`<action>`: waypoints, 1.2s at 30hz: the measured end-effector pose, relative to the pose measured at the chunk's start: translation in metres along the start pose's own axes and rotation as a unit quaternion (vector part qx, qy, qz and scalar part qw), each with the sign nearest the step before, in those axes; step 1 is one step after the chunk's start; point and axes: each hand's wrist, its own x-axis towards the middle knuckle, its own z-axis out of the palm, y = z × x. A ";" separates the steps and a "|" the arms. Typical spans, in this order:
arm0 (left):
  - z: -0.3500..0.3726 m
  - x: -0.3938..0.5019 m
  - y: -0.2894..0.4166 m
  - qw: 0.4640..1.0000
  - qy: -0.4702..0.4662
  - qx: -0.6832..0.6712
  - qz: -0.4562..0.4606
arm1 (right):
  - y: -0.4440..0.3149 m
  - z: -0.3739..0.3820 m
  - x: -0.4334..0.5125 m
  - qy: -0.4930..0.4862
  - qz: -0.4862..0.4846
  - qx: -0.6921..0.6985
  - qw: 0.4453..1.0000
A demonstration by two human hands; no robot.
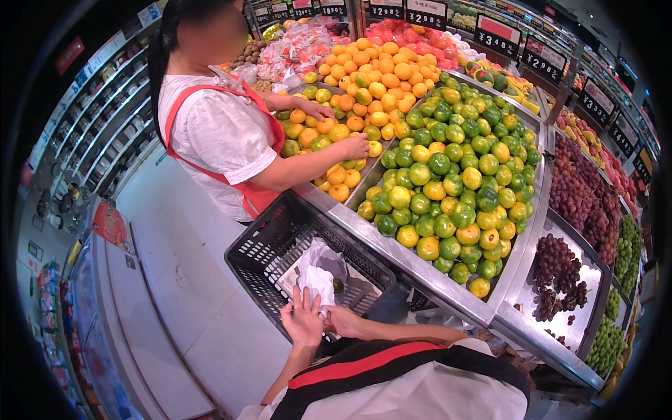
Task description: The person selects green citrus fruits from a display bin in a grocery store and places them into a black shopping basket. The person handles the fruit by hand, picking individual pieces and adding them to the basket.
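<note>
My left hand (303,323) is raised at the near edge of a black plastic crate (257,241), palm showing and fingers spread. Close beside it, the fingers of my right hand (344,321) are curled near my left hand's little-finger side. Whether they pinch something white or touch the left hand is unclear. Crumpled white wrapping (316,268) lies in the crate just beyond my fingers, on a flat sheet of cardboard or paper. A greenish round fruit (337,286) shows next to the wrapping.
Green-yellow mandarins (451,178) fill a metal-edged display stand (409,257) at right. Oranges (378,63) are heaped behind. A co-worker in a red apron (270,126) reaches over the fruit at left. Dark grapes (559,278) lie at right. A white counter (142,325) runs along the left.
</note>
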 end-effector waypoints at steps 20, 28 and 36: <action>-0.009 0.004 -0.027 0.945 -0.057 0.318 0.058 | 0.011 -0.024 0.025 0.086 -0.047 -0.019 0.995; -0.019 0.006 -0.034 0.774 -0.136 0.600 0.149 | 0.020 -0.041 0.028 0.005 -0.075 -0.014 0.997; -0.018 0.003 -0.029 0.672 -0.145 0.710 0.150 | 0.026 -0.053 0.031 -0.062 -0.076 -0.007 0.995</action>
